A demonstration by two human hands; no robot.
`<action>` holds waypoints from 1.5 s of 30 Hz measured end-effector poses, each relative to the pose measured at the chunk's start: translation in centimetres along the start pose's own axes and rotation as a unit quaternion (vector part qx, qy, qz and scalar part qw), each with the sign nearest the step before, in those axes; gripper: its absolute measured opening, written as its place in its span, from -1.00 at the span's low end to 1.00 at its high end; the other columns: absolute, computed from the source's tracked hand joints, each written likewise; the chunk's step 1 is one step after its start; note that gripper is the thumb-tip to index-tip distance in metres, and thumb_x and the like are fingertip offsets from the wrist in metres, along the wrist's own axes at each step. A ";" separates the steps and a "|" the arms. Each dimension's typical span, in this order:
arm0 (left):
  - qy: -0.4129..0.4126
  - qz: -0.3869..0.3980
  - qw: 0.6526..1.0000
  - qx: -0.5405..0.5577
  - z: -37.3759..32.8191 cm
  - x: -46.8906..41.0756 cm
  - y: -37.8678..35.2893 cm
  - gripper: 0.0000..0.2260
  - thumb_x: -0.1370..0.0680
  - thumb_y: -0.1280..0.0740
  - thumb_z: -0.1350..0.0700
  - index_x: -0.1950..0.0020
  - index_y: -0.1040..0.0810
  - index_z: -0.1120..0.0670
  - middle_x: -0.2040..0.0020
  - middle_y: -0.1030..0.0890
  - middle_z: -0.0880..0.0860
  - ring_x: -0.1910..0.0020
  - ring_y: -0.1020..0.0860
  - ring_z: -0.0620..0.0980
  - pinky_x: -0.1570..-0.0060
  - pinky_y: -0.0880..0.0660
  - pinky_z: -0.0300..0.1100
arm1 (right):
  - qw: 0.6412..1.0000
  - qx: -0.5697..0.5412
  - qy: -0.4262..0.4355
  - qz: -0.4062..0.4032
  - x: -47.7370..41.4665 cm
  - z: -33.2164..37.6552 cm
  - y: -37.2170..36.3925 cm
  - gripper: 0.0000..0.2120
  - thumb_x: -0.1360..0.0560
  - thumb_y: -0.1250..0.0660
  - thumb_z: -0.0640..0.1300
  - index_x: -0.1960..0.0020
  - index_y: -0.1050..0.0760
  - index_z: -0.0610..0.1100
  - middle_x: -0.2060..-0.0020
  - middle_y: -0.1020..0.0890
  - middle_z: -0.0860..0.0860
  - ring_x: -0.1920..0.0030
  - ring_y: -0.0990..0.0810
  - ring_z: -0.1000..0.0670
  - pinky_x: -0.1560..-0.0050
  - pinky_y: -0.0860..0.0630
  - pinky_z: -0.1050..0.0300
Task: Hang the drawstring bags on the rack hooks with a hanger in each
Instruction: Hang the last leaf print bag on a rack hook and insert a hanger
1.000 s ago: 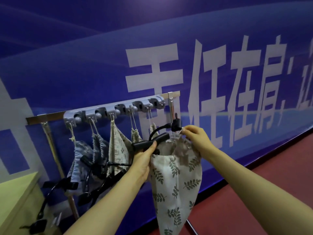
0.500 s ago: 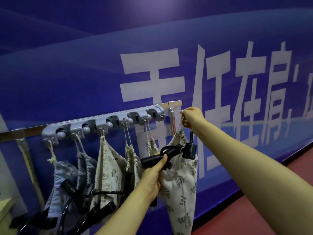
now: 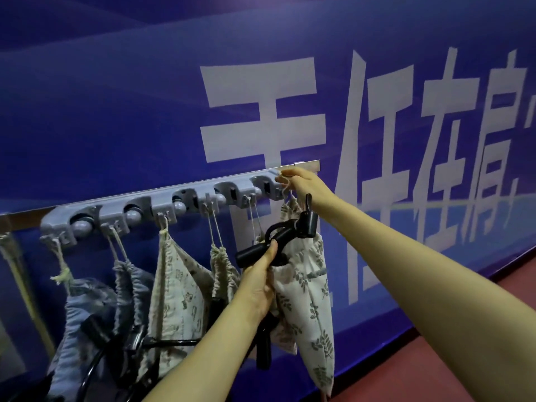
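A grey hook rack (image 3: 162, 204) runs along a metal rail on the blue wall. Several drawstring bags hang from its hooks, black hangers poking out of them. A white leaf-print bag (image 3: 307, 300) hangs at the rack's right end. My right hand (image 3: 301, 184) pinches its white drawstring right at the last hook. My left hand (image 3: 261, 282) grips the black hanger (image 3: 284, 236) that sticks out of this bag's mouth, and holds the bag's gathered top too.
The blue banner wall (image 3: 261, 82) with large white characters stands right behind the rack. A dark red floor (image 3: 478, 358) shows at the lower right. A thin pale pole (image 3: 17, 274) leans at the far left.
My right hand has lifted the drawstring from chest height up and left to the last hook. My left hand has raised the bag and hanger with it, and the view has moved closer.
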State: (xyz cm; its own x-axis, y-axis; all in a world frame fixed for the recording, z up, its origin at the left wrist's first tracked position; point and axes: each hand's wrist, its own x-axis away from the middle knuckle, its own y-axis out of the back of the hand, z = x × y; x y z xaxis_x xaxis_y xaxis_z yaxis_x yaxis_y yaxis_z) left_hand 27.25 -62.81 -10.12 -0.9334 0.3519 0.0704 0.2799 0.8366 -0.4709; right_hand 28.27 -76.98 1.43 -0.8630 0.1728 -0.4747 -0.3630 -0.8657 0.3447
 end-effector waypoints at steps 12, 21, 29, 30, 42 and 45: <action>-0.017 -0.058 0.998 -0.002 0.2 -0.6 1.0 -0.83 -0.45 -0.43 0.06 0.16 -0.62 0.17 0.32 -0.70 0.07 0.35 -0.67 -0.02 0.30 -0.55 -0.21 | 0.939 0.339 0.059 0.006 -0.9 -1.2 -1.5 -0.38 -0.52 -0.06 -0.29 -0.53 -0.09 0.07 0.08 -0.54 -0.14 0.17 -0.52 -0.15 0.21 -0.44 0.01; 0.006 -0.146 0.989 -0.006 1.1 -0.5 -0.6 -0.72 -0.38 -0.51 0.02 0.08 -0.61 0.19 0.19 -0.65 0.11 0.17 -0.60 0.09 0.13 -0.52 -0.10 | 0.935 0.352 -0.025 0.024 -0.6 -4.0 -1.5 -0.39 -0.47 -0.29 -0.31 -0.45 -0.15 -0.15 -0.14 -0.57 -0.25 -0.05 -0.57 -0.24 0.05 -0.53 -0.08; -0.007 -0.135 0.990 0.046 1.0 0.1 0.3 -0.74 -0.30 -0.56 0.20 0.06 -0.64 0.20 0.02 -0.68 0.22 0.01 -0.64 0.17 -0.18 -0.53 0.06 | 0.979 0.178 -0.055 0.088 1.2 -6.7 -1.9 -0.33 -0.47 -0.21 -0.46 -0.51 -0.07 -0.22 -0.48 -0.26 -0.14 -0.47 -0.27 -0.15 -0.34 -0.38 -0.04; -0.015 -0.135 0.988 0.067 1.0 0.4 0.6 -0.79 -0.31 -0.54 0.25 0.11 -0.62 0.18 0.04 -0.67 0.22 0.03 -0.64 0.17 -0.19 -0.52 0.06 | 0.982 0.147 -0.076 0.091 1.7 -6.5 -2.1 -0.35 -0.48 -0.15 -0.49 -0.51 -0.06 -0.23 -0.49 -0.25 -0.15 -0.49 -0.23 -0.13 -0.34 -0.38 0.00; -0.011 -0.213 0.976 -0.035 2.7 7.0 3.4 -0.88 -0.48 -0.36 0.32 0.02 -0.53 0.15 -0.02 -0.60 0.27 0.02 -0.57 0.21 0.05 -0.52 -0.05 | 0.987 -0.002 -0.139 0.077 11.8 -5.0 -6.5 -0.43 -0.55 -0.08 -0.45 -0.52 -0.06 -0.21 -0.50 -0.23 -0.10 -0.50 -0.21 -0.08 -0.40 -0.24 0.13; 0.062 -0.124 0.972 -0.188 1.7 9.9 4.1 -0.83 -0.54 -0.26 0.31 -0.10 -0.53 0.29 0.27 -0.52 0.18 0.40 -0.48 0.07 0.46 -0.39 -0.32 | 0.983 0.056 -0.146 0.091 13.2 -3.7 -5.4 -0.45 -0.57 -0.06 -0.42 -0.52 -0.08 -0.17 -0.50 -0.24 -0.09 -0.49 -0.24 -0.07 -0.45 -0.22 0.05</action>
State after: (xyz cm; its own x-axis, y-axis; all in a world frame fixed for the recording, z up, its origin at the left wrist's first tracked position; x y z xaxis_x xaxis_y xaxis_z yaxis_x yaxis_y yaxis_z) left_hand 18.77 -56.62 -12.80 -0.9551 0.1483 0.2565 0.1340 0.9883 -0.0728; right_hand 20.16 -71.74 -9.68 -0.9753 0.1624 -0.1494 -0.2161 -0.8408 0.4964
